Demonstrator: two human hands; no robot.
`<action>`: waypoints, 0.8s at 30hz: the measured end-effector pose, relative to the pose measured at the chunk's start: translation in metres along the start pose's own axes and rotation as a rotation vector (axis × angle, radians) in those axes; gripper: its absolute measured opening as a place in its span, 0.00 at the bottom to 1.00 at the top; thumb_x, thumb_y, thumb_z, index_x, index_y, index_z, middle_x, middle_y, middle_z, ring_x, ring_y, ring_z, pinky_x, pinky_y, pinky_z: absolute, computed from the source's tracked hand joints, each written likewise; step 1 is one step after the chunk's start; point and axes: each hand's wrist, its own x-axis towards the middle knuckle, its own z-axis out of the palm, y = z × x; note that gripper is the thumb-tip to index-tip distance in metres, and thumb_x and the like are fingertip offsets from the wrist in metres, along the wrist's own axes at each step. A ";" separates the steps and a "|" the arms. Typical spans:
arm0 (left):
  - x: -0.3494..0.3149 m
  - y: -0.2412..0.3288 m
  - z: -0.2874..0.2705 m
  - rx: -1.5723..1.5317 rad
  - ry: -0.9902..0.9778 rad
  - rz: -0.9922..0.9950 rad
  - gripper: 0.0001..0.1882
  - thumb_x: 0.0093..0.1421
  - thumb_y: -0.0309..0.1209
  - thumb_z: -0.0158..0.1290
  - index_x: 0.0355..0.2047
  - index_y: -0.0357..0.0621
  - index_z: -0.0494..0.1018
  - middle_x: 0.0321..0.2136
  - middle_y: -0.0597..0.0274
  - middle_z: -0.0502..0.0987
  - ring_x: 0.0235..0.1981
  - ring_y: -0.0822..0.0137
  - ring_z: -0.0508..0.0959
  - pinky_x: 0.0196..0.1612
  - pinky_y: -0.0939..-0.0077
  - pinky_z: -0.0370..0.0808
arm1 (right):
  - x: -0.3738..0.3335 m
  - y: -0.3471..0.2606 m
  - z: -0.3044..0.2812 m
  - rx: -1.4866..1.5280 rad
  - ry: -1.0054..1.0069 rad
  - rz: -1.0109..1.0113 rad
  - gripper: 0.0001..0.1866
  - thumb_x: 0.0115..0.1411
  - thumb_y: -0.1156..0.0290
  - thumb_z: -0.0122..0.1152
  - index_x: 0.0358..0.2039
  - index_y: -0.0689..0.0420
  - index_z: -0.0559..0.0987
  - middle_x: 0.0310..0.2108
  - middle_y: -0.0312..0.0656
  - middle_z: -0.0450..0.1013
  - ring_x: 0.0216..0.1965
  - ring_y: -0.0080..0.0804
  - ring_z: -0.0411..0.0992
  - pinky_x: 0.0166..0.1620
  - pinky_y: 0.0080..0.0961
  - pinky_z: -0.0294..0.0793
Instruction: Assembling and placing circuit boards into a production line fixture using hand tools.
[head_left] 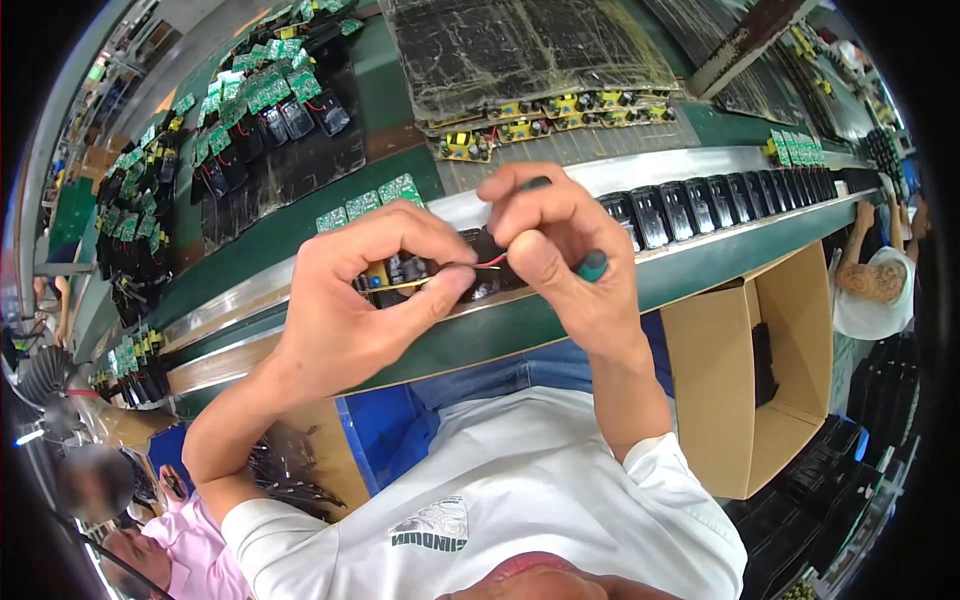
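Note:
My left hand (pixel 375 285) is closed, thumb and forefinger pinching a small circuit board (pixel 405 285) by its end. Yellow and dark parts stand on the board. A short red wire (pixel 494 261) runs from the board's end to the fingertips of my right hand (pixel 570 260), which are closed on it. Across the right palm lies a green-ended tool (pixel 592 265), mostly hidden by the fingers, so its kind cannot be made out. Below and between the hands is a black plastic case (pixel 484 285), partly covered by them.
A row of black cases (pixel 690 208) runs along the bench ledge to the right. Green boards (pixel 370 203) stand behind my left hand. Stacked dark sheets (pixel 530 60) with boards between them lie beyond. An open cardboard box (pixel 710 390) stands at right; co-workers sit on both sides.

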 end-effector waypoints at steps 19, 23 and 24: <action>-0.010 -0.075 -0.015 1.150 -0.269 0.499 0.11 0.60 0.31 0.55 0.42 0.45 0.81 0.43 0.62 0.76 0.41 0.64 0.75 0.45 0.70 0.70 | -0.037 0.051 0.035 0.208 0.221 -0.287 0.24 0.73 0.45 0.50 0.31 0.53 0.68 0.26 0.37 0.63 0.27 0.29 0.56 0.32 0.29 0.60; -0.007 -0.080 -0.012 1.147 -0.245 0.538 0.11 0.57 0.30 0.57 0.40 0.43 0.79 0.39 0.61 0.73 0.38 0.63 0.72 0.42 0.70 0.68 | -0.037 0.049 0.033 0.196 0.199 -0.259 0.24 0.73 0.45 0.50 0.31 0.53 0.67 0.26 0.37 0.63 0.27 0.29 0.56 0.32 0.29 0.60; -0.007 -0.080 -0.011 1.146 -0.237 0.554 0.10 0.57 0.30 0.58 0.40 0.43 0.78 0.38 0.61 0.72 0.37 0.63 0.71 0.41 0.71 0.68 | -0.038 0.049 0.034 0.191 0.192 -0.251 0.24 0.73 0.45 0.50 0.31 0.53 0.67 0.26 0.37 0.63 0.27 0.30 0.56 0.33 0.30 0.60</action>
